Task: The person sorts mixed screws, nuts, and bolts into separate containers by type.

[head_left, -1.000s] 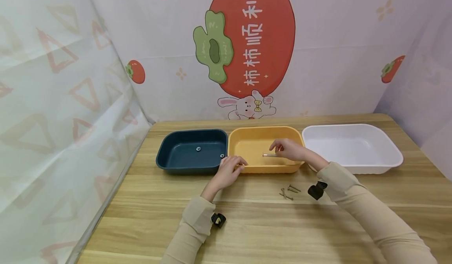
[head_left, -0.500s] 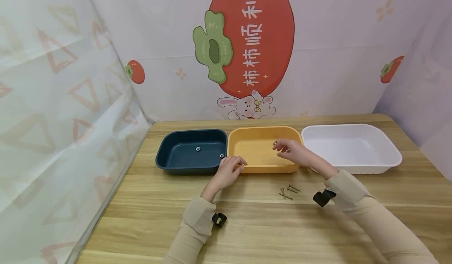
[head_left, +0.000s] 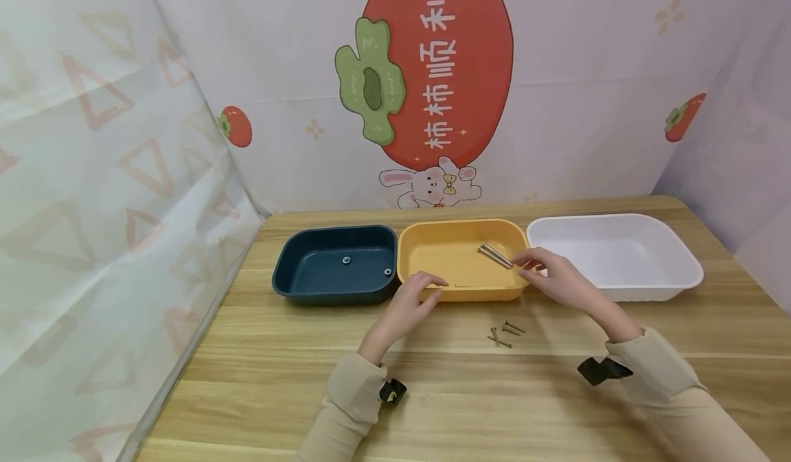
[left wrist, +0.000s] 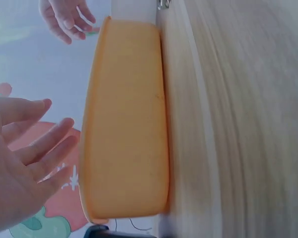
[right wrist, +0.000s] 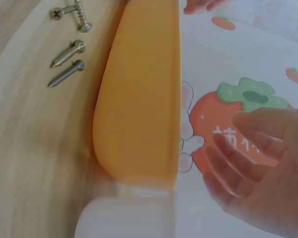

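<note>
Our right hand point(head_left: 559, 280) draws back to the yellow tray's point(head_left: 476, 296) right rim, fingers parted and empty, leaving bolts point(head_left: 499, 255) inside, right of frame centre; our left hand point(head_left: 404, 304) also holds nothing. That placement seems done; screws point(right wrist: 67, 73) remain on the tabletop point(head_left: 445, 393).

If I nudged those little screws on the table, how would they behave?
The screws look metallic, so they are probably stiff. Their round shanks may let them roll, though the wider heads would likely make them swing round. The crossed pair might shift together.
</note>
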Tool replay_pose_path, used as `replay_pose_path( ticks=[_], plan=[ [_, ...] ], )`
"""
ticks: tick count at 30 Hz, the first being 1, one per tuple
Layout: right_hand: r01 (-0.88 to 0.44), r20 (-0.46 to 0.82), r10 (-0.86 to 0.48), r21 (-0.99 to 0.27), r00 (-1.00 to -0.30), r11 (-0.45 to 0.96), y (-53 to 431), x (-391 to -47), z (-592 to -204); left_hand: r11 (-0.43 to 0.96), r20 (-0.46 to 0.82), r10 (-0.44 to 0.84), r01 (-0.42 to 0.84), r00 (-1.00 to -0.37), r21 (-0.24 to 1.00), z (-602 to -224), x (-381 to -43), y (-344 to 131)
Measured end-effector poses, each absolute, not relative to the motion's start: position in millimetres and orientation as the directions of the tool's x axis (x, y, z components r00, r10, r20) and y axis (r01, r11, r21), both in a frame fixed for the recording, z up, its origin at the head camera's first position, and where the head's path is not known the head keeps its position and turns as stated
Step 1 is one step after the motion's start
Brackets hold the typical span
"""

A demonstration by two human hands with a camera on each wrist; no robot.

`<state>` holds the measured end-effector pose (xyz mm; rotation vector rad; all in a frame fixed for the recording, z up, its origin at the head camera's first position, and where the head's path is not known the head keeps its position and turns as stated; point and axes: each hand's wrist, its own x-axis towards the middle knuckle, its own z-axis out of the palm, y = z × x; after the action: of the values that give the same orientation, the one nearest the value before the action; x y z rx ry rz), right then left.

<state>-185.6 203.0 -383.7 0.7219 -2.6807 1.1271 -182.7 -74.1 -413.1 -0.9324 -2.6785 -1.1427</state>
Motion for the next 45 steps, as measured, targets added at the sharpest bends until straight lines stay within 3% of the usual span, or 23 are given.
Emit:
replay_pose_path(
  ticks=[14,27,38,45],
  plan=[
    [-0.47,0.439,-0.256,-0.495,-0.861,0.731,244.2,-162.9,-392.4,0.471,0.28,0.652,0.666,-0.705,0.578,-410.4,-172.3,-45.3],
    [-0.4,0.433,-0.153,-0.567,-0.888,0.72,283.3,-144.7,-398.7,0.514,0.134,0.754,0.705,-0.643,0.489,-411.7,-169.8,-26.8],
    [-0.359,0.462,-0.098,-0.522,-0.881,0.773,311.0,-135.1,-405.8,0.531,0.02,0.803,0.728,-0.596,0.433,-414.7,-175.5,-17.4],
    [-0.324,0.421,-0.081,-0.546,-0.903,0.772,328.6,-130.8,-409.9,0.529,-0.041,0.812,0.707,-0.582,0.47,-419.1,-181.6,-12.6]
  ],
)
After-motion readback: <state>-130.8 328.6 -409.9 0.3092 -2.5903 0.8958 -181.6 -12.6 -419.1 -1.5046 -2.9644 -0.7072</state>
